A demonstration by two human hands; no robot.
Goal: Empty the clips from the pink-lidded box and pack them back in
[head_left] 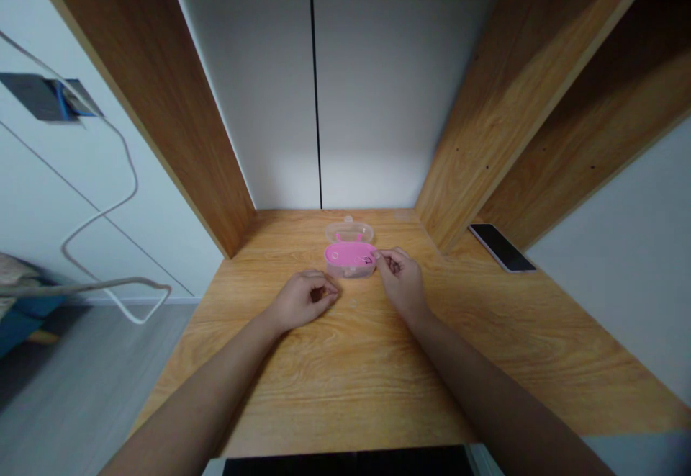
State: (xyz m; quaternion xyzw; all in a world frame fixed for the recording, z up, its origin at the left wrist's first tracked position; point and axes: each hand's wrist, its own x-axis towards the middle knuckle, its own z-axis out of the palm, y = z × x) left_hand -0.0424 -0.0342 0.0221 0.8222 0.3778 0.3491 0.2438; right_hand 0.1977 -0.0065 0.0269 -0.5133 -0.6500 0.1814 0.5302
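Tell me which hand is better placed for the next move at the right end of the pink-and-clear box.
Probably the right hand: its fingertips are already at that end of the pink-and-clear box. The left hand has its fingertips lower, in front of the box.

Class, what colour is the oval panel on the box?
Pink; the oval panel shows in the head view.

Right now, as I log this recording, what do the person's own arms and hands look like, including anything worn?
The left hand and right hand are without gloves, and no ring, bracelet or wristwatch shows. Both forearms are bare as far as they show, with no sleeve in view. Fine details such as nails are too small to tell.
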